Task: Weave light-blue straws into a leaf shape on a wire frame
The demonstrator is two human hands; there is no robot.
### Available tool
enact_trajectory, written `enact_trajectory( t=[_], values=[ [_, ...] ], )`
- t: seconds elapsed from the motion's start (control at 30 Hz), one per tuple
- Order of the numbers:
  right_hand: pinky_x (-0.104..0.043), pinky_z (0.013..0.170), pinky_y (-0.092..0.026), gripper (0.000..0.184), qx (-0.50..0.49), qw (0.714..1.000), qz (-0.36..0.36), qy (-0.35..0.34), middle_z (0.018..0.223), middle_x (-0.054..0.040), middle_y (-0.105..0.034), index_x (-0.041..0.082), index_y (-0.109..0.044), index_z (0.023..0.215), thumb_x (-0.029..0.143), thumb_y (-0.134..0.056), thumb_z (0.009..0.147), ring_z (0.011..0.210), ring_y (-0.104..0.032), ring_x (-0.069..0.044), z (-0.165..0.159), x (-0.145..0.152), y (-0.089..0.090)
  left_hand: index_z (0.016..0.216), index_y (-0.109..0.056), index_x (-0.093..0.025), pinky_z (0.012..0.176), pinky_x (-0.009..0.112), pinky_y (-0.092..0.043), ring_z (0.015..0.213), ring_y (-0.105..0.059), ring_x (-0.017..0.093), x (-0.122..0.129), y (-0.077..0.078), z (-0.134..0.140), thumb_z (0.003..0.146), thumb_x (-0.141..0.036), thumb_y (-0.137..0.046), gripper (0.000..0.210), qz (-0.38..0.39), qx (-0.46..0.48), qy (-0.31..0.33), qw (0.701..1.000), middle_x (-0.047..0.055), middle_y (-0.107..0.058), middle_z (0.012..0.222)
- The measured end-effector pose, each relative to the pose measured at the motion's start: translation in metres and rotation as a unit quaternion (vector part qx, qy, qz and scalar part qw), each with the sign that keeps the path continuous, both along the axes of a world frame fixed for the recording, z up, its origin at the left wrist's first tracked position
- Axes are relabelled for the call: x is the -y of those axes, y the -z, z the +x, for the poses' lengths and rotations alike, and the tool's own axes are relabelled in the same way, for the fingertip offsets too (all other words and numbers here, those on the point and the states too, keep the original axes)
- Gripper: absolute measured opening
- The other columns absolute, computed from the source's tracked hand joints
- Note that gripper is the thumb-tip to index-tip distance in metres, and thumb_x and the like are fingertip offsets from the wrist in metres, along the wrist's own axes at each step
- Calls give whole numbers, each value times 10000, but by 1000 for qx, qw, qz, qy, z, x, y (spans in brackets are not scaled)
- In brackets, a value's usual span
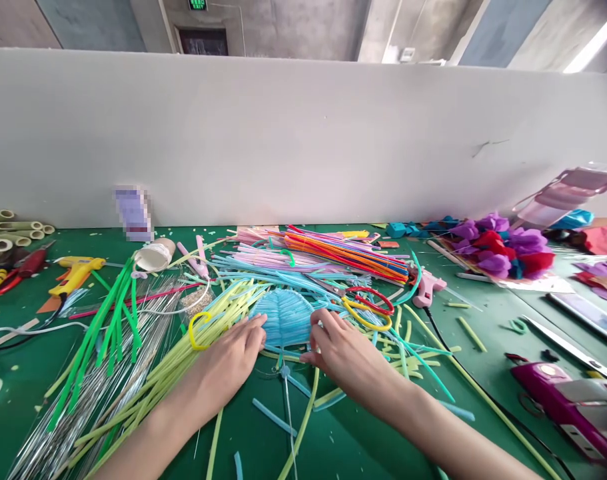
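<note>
A light blue leaf shape point(283, 320) made of pipe cleaners, with a centre rib, lies in front of me on the green table. My left hand point(240, 343) is closed at its left edge, with the fingertips pressing on it. At the right edge, my right hand point(336, 340) is curled in a pinch on the leaf; the thumb and fingertips are partly hidden. A thin wire stem point(289, 407) runs from the leaf's base toward me. Scissors with red and yellow handles point(368, 310) lie just beyond my right hand.
Yellow-green pipe cleaners point(183, 357) lie under my left forearm beside silver wires point(78, 393). Multicoloured pipe cleaners point(348, 253) are piled behind. A yellow glue gun point(76, 273) lies left, a pink one point(427, 288) right. A white partition point(283, 147) borders the table.
</note>
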State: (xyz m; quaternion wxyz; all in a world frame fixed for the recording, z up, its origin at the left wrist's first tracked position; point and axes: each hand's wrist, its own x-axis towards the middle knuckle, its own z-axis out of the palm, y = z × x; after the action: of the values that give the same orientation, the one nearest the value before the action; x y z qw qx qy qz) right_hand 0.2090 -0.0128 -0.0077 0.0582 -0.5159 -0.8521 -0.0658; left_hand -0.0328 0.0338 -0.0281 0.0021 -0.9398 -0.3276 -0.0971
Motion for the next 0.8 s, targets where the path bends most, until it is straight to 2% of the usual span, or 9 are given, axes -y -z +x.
enact_trajectory(
  t=[0.1, 0.17, 0.3, 0.47, 0.53, 0.57, 0.67, 0.73, 0.8],
  values=[
    [-465, 815, -547, 387, -60, 998, 8, 6, 1173, -170, -576, 165, -628, 1040, 483, -685, 827, 1020, -607, -322, 13, 12, -11, 986, -559, -179, 1004, 413, -509, 1303, -526, 263, 1, -6, -13, 954, -73, -380, 211, -23, 26, -13, 999, 188, -539, 1412],
    [-442, 794, -550, 432, -81, 997, 9, 19, 1208, -162, -581, 201, -562, 1220, 399, -680, 855, 1023, -624, -315, 23, 22, -12, 976, -555, -181, 1006, 428, -498, 1289, -530, 262, 3, -8, -18, 970, -105, -369, 201, -16, 47, -16, 999, 182, -555, 1384],
    [-326, 667, -531, 223, -101, 993, -56, 32, 933, -65, -708, 250, -590, 1159, 279, -524, 948, 782, -682, -229, 37, 38, -2, 1043, -567, -181, 943, 420, -516, 1159, -602, 256, 4, -6, -24, 969, -109, -371, 222, 2, 67, -13, 998, 137, -638, 1228],
    [-252, 543, -460, 343, -192, 961, -181, 83, 757, 0, -688, 284, -508, 1312, 290, -448, 975, 610, -643, -179, 35, 41, -9, 999, -584, -213, 768, 392, -516, 905, -642, 244, 5, -3, -25, 965, -118, -370, 237, -28, 50, -48, 997, 75, -646, 981],
    [-244, 552, -469, 317, -281, 912, -288, 77, 759, 3, -688, 284, -536, 1279, 339, -414, 992, 596, -630, -160, 33, 37, -20, 1020, -576, -229, 747, 361, -514, 908, -649, 236, 6, -2, -24, 983, -173, -368, 219, -64, 98, -72, 991, 66, -647, 980],
    [-244, 569, -485, 307, -333, 869, -361, 63, 787, -7, -700, 272, -570, 1234, 378, -411, 994, 609, -635, -153, 33, 34, -25, 1045, -574, -236, 750, 346, -518, 921, -655, 230, 6, -1, -24, 988, -202, -377, 208, -82, 129, -84, 985, 62, -654, 995],
    [-283, 695, -530, 397, -456, 692, -560, -14, 1048, -89, -725, 221, -624, 1195, 498, -464, 960, 753, -684, -166, 35, 26, -34, 1049, -600, -259, 755, 301, -536, 915, -678, 204, 6, 1, -25, 970, -248, -446, 173, -131, 200, -108, 965, 34, -687, 1011],
    [-319, 766, -528, 496, -516, 605, -605, -48, 1257, -137, -654, 221, -592, 1282, 548, -530, 913, 890, -690, -199, 36, 21, -33, 982, -632, -265, 752, 285, -542, 883, -689, 193, 5, 3, -27, 944, -245, -496, 142, -156, 225, -118, 955, 12, -709, 977],
    [-327, 784, -524, 552, -574, 581, -575, -38, 1364, -140, -584, 250, -549, 1339, 524, -621, 865, 946, -672, -204, 36, 18, -25, 945, -649, -264, 781, 291, -541, 890, -691, 194, 4, 5, -29, 926, -252, -531, 120, -170, 237, -133, 947, 2, -721, 960]
  ],
)
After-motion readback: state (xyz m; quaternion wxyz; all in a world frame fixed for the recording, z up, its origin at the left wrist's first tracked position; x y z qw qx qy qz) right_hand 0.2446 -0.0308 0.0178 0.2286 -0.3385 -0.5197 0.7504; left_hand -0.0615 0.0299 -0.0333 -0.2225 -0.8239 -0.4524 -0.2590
